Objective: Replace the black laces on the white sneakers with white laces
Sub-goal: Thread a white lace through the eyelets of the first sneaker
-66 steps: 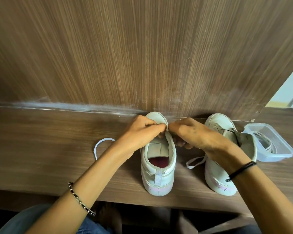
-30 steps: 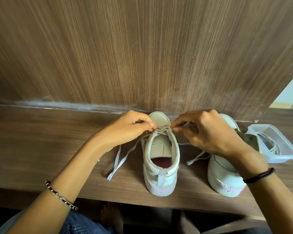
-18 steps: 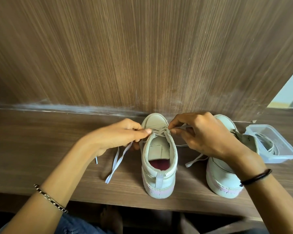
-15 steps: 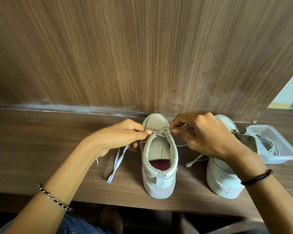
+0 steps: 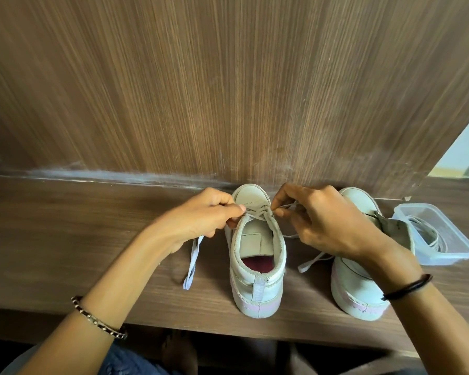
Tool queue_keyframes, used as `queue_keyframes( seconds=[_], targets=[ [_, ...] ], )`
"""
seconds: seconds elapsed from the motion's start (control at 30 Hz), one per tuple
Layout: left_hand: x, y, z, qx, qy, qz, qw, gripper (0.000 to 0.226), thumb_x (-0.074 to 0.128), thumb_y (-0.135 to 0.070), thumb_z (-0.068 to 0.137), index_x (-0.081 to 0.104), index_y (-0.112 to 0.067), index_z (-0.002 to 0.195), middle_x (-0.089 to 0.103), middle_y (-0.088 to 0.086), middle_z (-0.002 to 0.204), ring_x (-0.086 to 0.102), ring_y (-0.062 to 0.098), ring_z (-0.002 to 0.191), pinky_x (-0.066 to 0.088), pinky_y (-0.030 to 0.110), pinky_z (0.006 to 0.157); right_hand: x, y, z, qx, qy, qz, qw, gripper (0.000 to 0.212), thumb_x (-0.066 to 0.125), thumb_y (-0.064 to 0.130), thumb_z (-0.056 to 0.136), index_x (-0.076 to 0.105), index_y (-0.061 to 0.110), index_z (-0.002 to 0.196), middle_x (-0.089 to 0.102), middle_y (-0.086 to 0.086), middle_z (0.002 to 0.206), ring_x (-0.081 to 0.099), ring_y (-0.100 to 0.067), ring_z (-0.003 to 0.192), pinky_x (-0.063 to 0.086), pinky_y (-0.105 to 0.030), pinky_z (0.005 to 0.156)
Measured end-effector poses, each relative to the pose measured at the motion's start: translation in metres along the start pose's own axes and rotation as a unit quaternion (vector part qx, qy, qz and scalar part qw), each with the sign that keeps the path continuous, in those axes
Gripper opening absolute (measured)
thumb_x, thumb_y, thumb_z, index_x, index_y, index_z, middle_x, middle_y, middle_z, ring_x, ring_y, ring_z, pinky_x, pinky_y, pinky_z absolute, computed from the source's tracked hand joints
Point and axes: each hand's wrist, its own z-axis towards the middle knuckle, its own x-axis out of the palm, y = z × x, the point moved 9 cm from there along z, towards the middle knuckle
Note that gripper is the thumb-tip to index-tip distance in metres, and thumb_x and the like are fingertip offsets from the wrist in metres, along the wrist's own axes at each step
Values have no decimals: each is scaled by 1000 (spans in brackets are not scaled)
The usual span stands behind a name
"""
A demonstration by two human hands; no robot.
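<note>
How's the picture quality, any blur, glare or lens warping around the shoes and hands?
Head view: the middle sneaker, its white lace, the left hand and the right hand look sharp; grain on the wood panel fans outward from wide-angle distortion; the gap at far right is washed out; below the shelf lies deep shadow.

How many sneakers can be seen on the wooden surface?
2. One sneaker stands in the middle, heel toward the camera. The second sneaker stands right of it, partly hidden by the right hand, next to the box.
</note>
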Motion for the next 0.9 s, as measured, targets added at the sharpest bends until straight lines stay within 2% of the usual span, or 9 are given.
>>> queue_keyframes(
  seconds=[0.13, 0.23, 0.33, 0.4, 0.5, 0.6, 0.67, 0.77, 0.9],
  targets=[
    [-7, -7, -1, 33, -33, 35, 998, 33, 62, -40, 99, 64, -19, 74, 63, -5, 67, 43, 6, 59, 38, 21, 58, -6, 3, 0, -15, -30, 20, 999, 9, 70, 31, 96, 71, 33, 105, 71, 23, 91, 66, 2, 84, 58, -37, 73],
    [-17, -11, 3, 66, -90, 55, 992, 27, 64, -42, 97, 70, -22, 80, 74, 5, 85, 61, 17, 73, 51, 40, 80, -11, 7, 2, -15, -53, 42, 998, 8, 73, 33, 95, 74, 30, 102, 66, 24, 81, 61, 4, 74, 49, -20, 68],
    [-10, -27, -1, 118, -86, 14, 989, 7, 68, -27, 96, 72, -22, 94, 75, -5, 90, 69, 8, 87, 52, 31, 84, -18, 13, 3, -2, -66, 106, 992, 7, 73, 32, 96, 76, 27, 100, 72, 19, 86, 65, 6, 81, 45, -8, 70],
    [0, -43, -4, 156, -42, -8, 987, 5, 70, -18, 93, 70, -15, 97, 69, -4, 86, 64, 5, 81, 47, 28, 80, -19, 14, 5, 18, -63, 166, 984, 8, 71, 35, 97, 76, 29, 100, 75, 16, 89, 69, -1, 85, 50, -14, 75],
    [9, -56, -7, 178, 2, -42, 983, 23, 77, -21, 88, 66, -7, 102, 67, 10, 90, 67, 22, 90, 50, 43, 85, -19, 15, 9, 32, -58, 269, 961, 9, 70, 33, 98, 76, 26, 101, 77, 5, 93, 72, -15, 91, 56, -30, 89],
    [3, -59, -10, 168, -15, -100, 981, 23, 76, -27, 90, 73, -9, 103, 75, 11, 103, 70, 24, 105, 51, 42, 98, -24, 16, 10, 26, -75, 406, 910, 10, 68, 17, 99, 74, 11, 103, 76, -3, 86, 69, -10, 77, 53, -21, 77],
    [-5, -60, -11, 171, -22, -115, 978, 24, 72, -34, 92, 72, -10, 95, 74, 10, 98, 68, 21, 102, 49, 35, 100, -29, 10, 9, 45, -103, 448, 887, 11, 68, 14, 98, 74, 6, 103, 70, -2, 80, 56, -4, 65, 43, -13, 62],
    [-21, -59, -12, 188, -21, -224, 956, 20, 66, -32, 89, 69, -17, 75, 73, 5, 92, 67, 19, 104, 46, 40, 106, -33, -4, 6, 78, -119, 429, 892, 12, 69, 16, 97, 76, 7, 102, 63, -5, 80, 49, -5, 66, 38, -12, 59],
    [-26, -56, -9, 167, -17, -415, 894, 31, 64, -28, 91, 57, -19, 62, 54, 1, 65, 61, 19, 69, 51, 45, 99, -25, -18, 4, 122, -102, 361, 919, 13, 71, 24, 97, 78, 14, 94, 66, 11, 71, 54, 0, 65, 41, -12, 64]
  ],
)
